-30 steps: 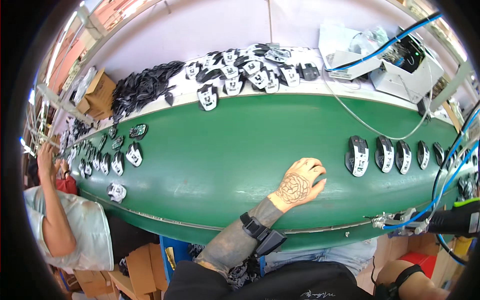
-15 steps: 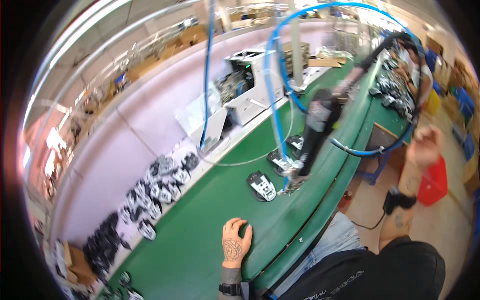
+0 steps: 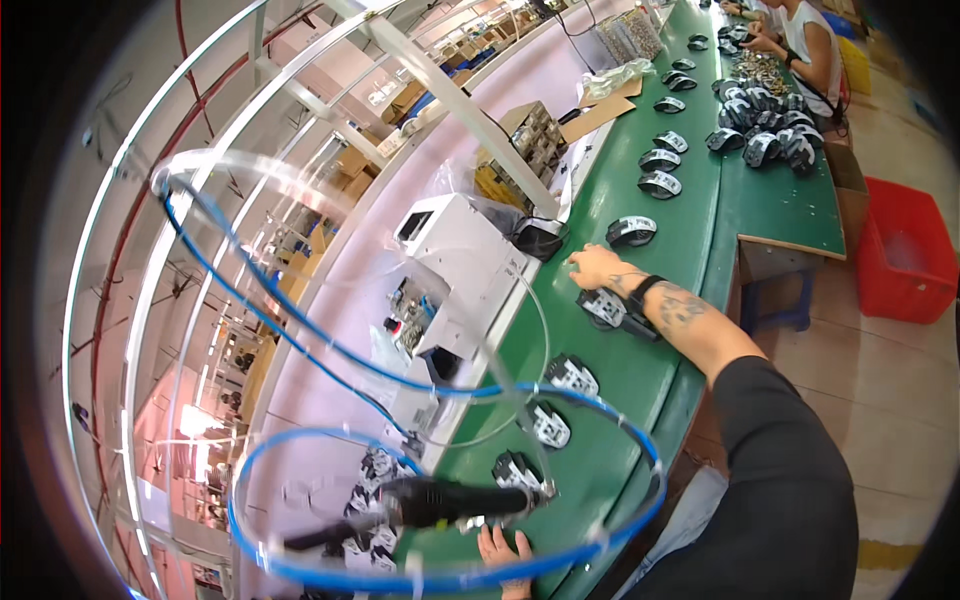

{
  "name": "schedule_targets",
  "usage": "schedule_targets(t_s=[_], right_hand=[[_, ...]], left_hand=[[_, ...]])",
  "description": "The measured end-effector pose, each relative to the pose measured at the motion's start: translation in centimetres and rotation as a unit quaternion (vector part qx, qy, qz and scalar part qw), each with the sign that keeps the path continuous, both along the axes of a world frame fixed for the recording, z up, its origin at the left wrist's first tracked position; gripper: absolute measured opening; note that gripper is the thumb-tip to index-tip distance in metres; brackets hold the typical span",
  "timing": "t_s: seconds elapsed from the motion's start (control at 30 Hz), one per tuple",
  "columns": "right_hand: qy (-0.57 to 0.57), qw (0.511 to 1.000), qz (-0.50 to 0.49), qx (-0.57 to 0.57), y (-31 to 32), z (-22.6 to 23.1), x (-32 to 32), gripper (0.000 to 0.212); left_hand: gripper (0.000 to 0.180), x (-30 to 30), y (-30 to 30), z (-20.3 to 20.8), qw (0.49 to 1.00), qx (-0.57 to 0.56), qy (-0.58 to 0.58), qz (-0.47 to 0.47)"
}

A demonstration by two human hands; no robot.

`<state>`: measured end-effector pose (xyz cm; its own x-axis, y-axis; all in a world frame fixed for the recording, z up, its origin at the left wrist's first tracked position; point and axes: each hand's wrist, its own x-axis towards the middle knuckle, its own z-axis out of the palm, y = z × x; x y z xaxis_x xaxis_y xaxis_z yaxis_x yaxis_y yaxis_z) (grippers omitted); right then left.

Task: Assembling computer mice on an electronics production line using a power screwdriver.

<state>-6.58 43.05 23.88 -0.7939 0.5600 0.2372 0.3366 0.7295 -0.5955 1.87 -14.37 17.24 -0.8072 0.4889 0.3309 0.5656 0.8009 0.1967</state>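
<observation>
My right hand (image 3: 597,266) reaches over the green belt (image 3: 610,375), fingers slightly bent and apart, with nothing visible in them. It is between a closed black-and-white computer mouse (image 3: 632,231) and an opened mouse shell (image 3: 602,308), whose inside faces up. Low in the view, my left hand (image 3: 505,553) rests on the belt with fingers spread, partly behind a blue hose (image 3: 470,580). A black power screwdriver (image 3: 455,502) hangs tilted just above that hand, its tip beside an opened mouse shell (image 3: 518,468). Two more opened shells (image 3: 550,424) lie between my hands.
Blue hose loops hang across the near left. A white machine (image 3: 465,250) stands along the belt's left edge, with a pile of mouse parts (image 3: 372,540) nearer me. Farther up, several mice line the belt. A co-worker (image 3: 812,55) sits beside a mouse heap (image 3: 765,120); a red bin (image 3: 905,250) is at right.
My view has swung toward the far end of the belt. My right hand has come from beside the belt to over it. The screwdriver now hangs farther left and more level.
</observation>
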Motion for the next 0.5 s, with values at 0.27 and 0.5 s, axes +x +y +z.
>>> schedule_targets(t_s=[0.27, 0.5], right_hand=[[-0.088, 0.993, -0.014, 0.072, 4.7, -0.8, -10.4, 0.079], [-0.19, 0.976, 0.005, 0.101, 7.3, -0.7, -12.9, 0.08]], left_hand=[[0.044, 0.4, 1.3, 0.8, 1.0, 0.018, 0.003, -0.003], [0.048, 0.2, 2.6, 2.2, 0.995, -0.063, 0.038, -0.067]])
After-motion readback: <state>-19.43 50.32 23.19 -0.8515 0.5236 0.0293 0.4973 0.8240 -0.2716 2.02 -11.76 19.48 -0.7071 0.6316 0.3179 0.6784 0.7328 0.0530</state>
